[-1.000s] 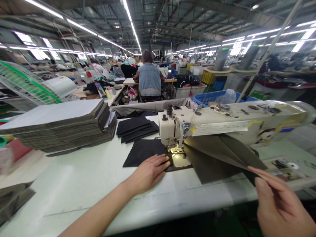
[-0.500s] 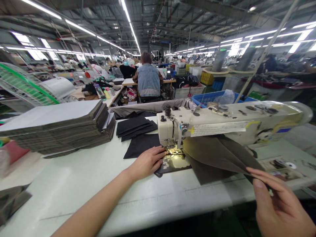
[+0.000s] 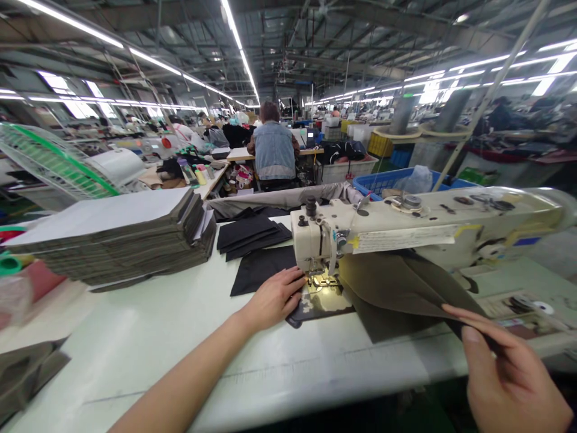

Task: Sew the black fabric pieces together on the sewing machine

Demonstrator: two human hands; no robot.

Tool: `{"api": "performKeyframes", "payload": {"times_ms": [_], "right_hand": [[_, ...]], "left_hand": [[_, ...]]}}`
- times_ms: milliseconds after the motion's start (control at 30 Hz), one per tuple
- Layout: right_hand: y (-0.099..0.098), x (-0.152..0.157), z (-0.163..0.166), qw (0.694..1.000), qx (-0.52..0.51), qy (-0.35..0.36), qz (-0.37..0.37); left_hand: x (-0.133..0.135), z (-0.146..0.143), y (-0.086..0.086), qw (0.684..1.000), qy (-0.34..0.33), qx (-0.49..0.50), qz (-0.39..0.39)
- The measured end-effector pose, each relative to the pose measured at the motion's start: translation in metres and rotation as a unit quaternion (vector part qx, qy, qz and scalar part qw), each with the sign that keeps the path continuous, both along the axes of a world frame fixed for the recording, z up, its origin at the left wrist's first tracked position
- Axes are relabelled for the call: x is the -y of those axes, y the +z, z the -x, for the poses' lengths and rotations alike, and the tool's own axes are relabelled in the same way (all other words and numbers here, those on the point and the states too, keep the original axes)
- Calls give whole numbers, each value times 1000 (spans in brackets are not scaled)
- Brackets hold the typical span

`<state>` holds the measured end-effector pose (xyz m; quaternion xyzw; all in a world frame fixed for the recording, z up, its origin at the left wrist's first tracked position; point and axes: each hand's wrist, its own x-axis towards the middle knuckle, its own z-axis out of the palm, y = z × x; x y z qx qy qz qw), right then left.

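Open strip front left, tight quarters at the sewing machine (image 3: 406, 225)
From my seat I could slide a hand over the near tabletop (image 3: 121, 346), between the folded cloth (image 3: 31, 373) at the left edge and the left forearm (image 3: 196, 373), which crosses on a slant. Farther back, the tall stack of sheets (image 3: 126, 243) blocks me, with a narrow lane between it and the black pieces (image 3: 259, 273). On the right, the machine walls off the back; olive fabric (image 3: 396, 291) fills the space under its arm, leaving me no pass between the left hand (image 3: 276, 297) and the right hand (image 3: 509, 370) there.
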<state>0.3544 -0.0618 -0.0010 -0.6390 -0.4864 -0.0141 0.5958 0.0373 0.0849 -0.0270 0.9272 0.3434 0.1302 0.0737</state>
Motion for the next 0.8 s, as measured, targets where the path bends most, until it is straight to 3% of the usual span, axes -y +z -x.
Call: {"api": "performKeyframes", "payload": {"times_ms": [200,300,467,567,633,733,767,800], "right_hand": [[-11,0,-9,998,43,34,31],[-11,1,-15,991,115,71,13],[3,4,-14,944,310,108,-37],[10,7,-10,908,394,128,-62],[10,8,-5,891,420,153,-79],[7,5,11,878,422,203,-96],[5,5,20,876,418,218,-99],[4,5,29,874,414,233,-102]], "left_hand": [[3,5,-2,997,45,-46,29],[-11,12,1,994,68,-80,36],[-68,19,17,984,131,-118,8],[-78,10,26,974,197,-108,-37],[-58,0,29,968,221,-102,-57],[4,-15,29,975,193,-91,-63],[26,-20,29,983,155,-77,-66],[47,-25,28,994,64,-23,-88]]}}
